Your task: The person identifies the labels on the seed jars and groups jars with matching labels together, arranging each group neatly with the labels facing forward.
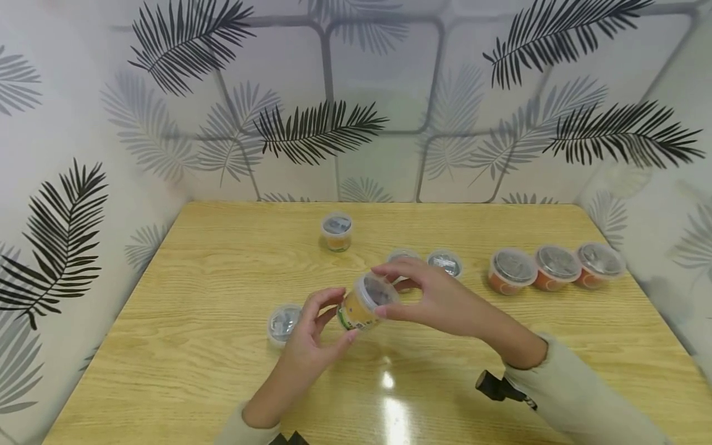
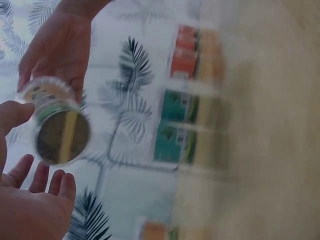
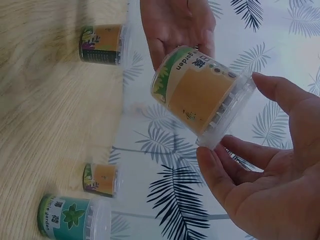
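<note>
A small clear plastic tub (image 1: 356, 311) with an orange-and-green label and a clear ridged lid is held tilted above the table. My right hand (image 1: 439, 300) pinches its lid rim between thumb and fingers, as the right wrist view shows closely. Around the tub's lower end is my left hand (image 1: 311, 346), its fingers parted and loosely bent. In the left wrist view the tub's dark round base (image 2: 57, 137) faces the camera, near the left thumb. Another orange-labelled tub (image 3: 102, 44) stands beside the left hand on the table.
One orange-labelled tub (image 1: 337, 233) stands towards the back. Two teal-labelled tubs (image 1: 445, 262) stand just beyond the right hand, one partly hidden by it. Three red-labelled tubs (image 1: 512, 272) form a row at right on the wooden table (image 1: 222, 259). Leaf-patterned cloth rises behind.
</note>
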`<move>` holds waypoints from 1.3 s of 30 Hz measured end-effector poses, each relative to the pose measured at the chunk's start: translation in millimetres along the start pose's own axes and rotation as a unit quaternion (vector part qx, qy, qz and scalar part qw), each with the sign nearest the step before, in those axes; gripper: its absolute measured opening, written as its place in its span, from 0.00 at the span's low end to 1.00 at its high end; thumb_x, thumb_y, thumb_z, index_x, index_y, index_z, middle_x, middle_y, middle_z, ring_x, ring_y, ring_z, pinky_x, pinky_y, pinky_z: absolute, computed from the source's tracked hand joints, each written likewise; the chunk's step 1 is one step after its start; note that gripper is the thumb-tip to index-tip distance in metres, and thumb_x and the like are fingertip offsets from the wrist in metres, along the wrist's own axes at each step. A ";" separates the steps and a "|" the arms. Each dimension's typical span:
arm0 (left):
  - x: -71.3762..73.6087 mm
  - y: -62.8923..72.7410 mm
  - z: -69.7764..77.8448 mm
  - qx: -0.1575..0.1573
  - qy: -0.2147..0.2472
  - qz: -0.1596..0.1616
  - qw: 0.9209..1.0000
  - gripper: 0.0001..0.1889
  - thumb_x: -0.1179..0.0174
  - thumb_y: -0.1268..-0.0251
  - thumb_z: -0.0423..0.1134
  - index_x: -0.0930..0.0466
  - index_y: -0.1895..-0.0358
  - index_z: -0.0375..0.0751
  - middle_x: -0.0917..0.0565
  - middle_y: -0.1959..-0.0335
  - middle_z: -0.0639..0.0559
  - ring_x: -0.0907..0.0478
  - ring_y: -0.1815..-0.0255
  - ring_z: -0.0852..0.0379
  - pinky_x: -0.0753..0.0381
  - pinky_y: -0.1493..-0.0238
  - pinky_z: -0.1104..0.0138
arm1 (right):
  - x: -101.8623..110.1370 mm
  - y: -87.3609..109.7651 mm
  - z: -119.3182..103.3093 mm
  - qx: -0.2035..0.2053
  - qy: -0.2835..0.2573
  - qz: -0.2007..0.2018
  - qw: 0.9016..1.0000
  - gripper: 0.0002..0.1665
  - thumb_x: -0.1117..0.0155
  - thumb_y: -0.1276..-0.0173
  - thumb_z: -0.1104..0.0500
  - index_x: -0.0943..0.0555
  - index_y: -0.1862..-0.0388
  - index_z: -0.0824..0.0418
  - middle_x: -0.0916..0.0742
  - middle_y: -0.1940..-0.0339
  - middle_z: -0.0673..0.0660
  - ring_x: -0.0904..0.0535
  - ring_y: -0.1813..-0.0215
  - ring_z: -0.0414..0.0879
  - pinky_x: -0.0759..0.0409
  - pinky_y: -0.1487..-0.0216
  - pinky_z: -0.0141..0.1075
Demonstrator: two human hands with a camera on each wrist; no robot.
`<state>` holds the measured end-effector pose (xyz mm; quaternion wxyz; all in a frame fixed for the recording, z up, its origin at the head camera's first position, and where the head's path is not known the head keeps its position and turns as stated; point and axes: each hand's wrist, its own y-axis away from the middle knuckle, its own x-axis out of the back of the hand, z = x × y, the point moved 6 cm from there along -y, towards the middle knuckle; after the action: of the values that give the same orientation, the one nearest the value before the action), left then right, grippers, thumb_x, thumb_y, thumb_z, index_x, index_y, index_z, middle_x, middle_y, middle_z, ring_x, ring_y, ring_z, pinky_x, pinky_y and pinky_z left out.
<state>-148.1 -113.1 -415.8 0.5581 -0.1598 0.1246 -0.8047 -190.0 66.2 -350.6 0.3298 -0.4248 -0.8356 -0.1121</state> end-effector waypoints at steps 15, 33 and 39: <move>55.3 2.7 -11.5 0.082 -0.388 -0.012 0.918 0.32 0.34 0.44 0.44 0.34 0.37 0.38 0.36 0.37 0.40 0.43 0.37 0.37 0.41 0.43 0.39 | -6.4 -45.3 7.8 0.005 0.112 0.014 0.994 0.41 0.37 0.44 0.34 0.28 0.37 0.55 0.24 0.44 0.49 0.27 0.48 0.43 0.24 0.50 0.43; 72.8 14.0 -23.7 0.164 -0.401 -0.088 0.897 0.29 0.39 0.39 0.46 0.33 0.38 0.38 0.34 0.38 0.39 0.42 0.37 0.39 0.36 0.43 0.45 | -60.1 -104.9 41.4 -0.033 0.203 -0.042 0.978 0.39 0.33 0.42 0.42 0.28 0.37 0.61 0.27 0.38 0.60 0.33 0.37 0.53 0.28 0.42 0.44; 75.4 12.8 -24.8 0.187 -0.380 -0.093 0.901 0.29 0.39 0.38 0.45 0.35 0.36 0.39 0.36 0.36 0.40 0.45 0.35 0.40 0.37 0.40 0.45 | -68.3 -106.4 41.5 -0.039 0.222 -0.061 0.972 0.40 0.35 0.39 0.44 0.32 0.35 0.64 0.29 0.37 0.59 0.34 0.37 0.53 0.28 0.43 0.42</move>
<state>-171.5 -187.7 -434.4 0.5053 -0.3573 -0.2649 -0.7395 -263.6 -23.1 -416.3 0.4830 -0.3499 -0.7609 -0.2556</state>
